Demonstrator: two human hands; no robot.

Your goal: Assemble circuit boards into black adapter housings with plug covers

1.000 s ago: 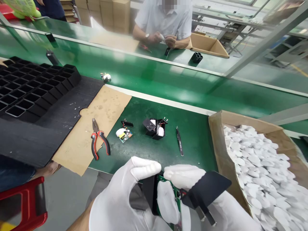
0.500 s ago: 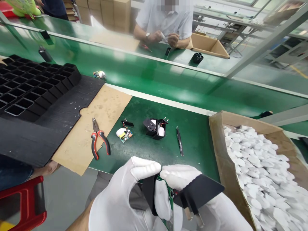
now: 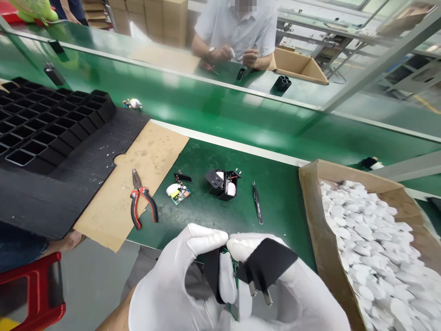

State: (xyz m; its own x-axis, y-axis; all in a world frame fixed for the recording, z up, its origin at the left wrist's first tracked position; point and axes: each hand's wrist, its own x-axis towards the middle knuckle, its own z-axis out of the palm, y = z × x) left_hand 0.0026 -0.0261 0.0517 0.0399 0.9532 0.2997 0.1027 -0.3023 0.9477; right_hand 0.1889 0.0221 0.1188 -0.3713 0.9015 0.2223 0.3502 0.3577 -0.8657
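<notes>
White-gloved, my left hand (image 3: 175, 280) is closed around a black plastic panel (image 3: 212, 276) beside a green circuit board (image 3: 235, 301). A white pad (image 3: 227, 278) lies against the board's face. Gloved too, my right hand (image 3: 299, 294) grips a black plug cover (image 3: 274, 262) with two metal pins, tilted next to the board. Both sets of fingertips meet above these parts. Beyond them on the green table sit an open black charger case (image 3: 223, 191) with white pads inside, another circuit board (image 3: 178, 192) and a small black piece (image 3: 183, 176).
Pliers (image 3: 139, 200) lie on brown cardboard (image 3: 110, 220), and tweezers (image 3: 257, 202) on the table. Black empty housings (image 3: 51, 124) fill the left. A carton (image 3: 330, 248) of white pads stands right. Across the green conveyor (image 3: 206, 101) sits a person (image 3: 237, 37).
The plug cover and my right hand have moved left, closer to the board and my left hand. Parts on the conveyor have shifted left. Another piece shows at the right.
</notes>
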